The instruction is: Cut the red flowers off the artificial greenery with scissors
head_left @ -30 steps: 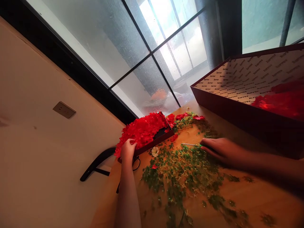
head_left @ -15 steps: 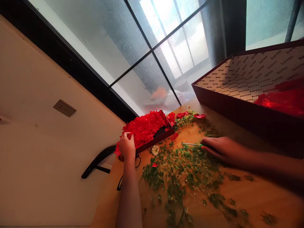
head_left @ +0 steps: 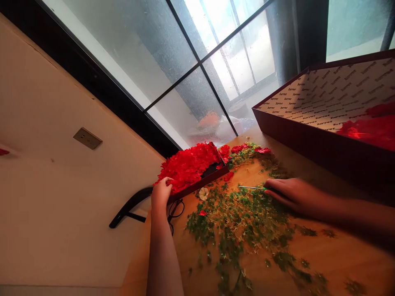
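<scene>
While the left hand (head_left: 161,196) lay curled over the red artificial flowers (head_left: 188,166) heaped in a shallow dark tray (head_left: 200,183), its fingers sat among the blooms at the tray's corner; whether they pinched one, I could not tell. The tray rested on a wooden table (head_left: 339,250), with black-framed glasses (head_left: 175,210) just beside its near wall; the right hand (head_left: 296,195) was closed around a slim metal-shafted tool (head_left: 250,187) with a green handle, its shaft pointing toward the tray above a spread of green and straw-coloured foliage scraps (head_left: 237,218). A small white flower (head_left: 203,193) lay between the tray and the scraps; a large maroon box (head_left: 308,144) with a printed lining stood open to the right, holding a heap of red flowers (head_left: 367,131); a window (head_left: 197,74) rose behind the table.
</scene>
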`<control>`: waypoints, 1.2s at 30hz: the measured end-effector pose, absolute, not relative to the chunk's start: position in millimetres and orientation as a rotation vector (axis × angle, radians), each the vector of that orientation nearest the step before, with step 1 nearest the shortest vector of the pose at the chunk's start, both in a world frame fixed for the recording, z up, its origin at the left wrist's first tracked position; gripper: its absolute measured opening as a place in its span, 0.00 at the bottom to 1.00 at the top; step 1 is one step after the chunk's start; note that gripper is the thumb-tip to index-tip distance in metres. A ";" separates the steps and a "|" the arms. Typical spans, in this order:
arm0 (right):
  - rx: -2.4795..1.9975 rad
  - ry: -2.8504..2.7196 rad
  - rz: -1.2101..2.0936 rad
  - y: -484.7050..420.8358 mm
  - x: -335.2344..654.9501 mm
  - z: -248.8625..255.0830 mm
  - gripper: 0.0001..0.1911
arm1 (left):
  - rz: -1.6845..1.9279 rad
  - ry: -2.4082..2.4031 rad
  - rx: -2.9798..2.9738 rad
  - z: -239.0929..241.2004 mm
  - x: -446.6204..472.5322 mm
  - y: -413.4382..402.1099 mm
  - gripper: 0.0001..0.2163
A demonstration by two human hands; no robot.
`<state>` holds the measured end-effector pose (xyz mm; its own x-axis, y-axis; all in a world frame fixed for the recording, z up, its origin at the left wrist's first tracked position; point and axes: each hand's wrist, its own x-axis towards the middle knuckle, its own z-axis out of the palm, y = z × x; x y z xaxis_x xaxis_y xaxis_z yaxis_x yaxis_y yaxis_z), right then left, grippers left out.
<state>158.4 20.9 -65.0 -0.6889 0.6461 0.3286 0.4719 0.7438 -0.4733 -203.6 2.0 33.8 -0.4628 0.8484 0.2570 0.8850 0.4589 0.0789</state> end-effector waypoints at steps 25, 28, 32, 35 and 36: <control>-0.949 -2.168 0.797 20.6 161.0 -54.8 0.15 | -0.597 -2.317 -2.425 59.2 -101.3 -6.2 0.09; -1.000 -1.930 0.968 20.9 160.3 -46.5 0.16 | -0.720 -2.161 -2.589 37.4 -64.2 -1.6 0.09; -0.997 -1.675 1.315 18.1 159.3 -38.7 0.20 | -0.835 -1.826 -2.675 7.8 -29.8 -3.5 0.09; -0.953 -1.515 1.551 16.7 157.6 -40.3 0.20 | -0.825 -1.488 -2.709 -3.2 -19.3 -9.7 0.12; -0.919 -1.476 1.625 16.7 156.8 -41.8 0.19 | -0.805 -1.386 -2.708 -4.9 -18.0 -11.3 0.13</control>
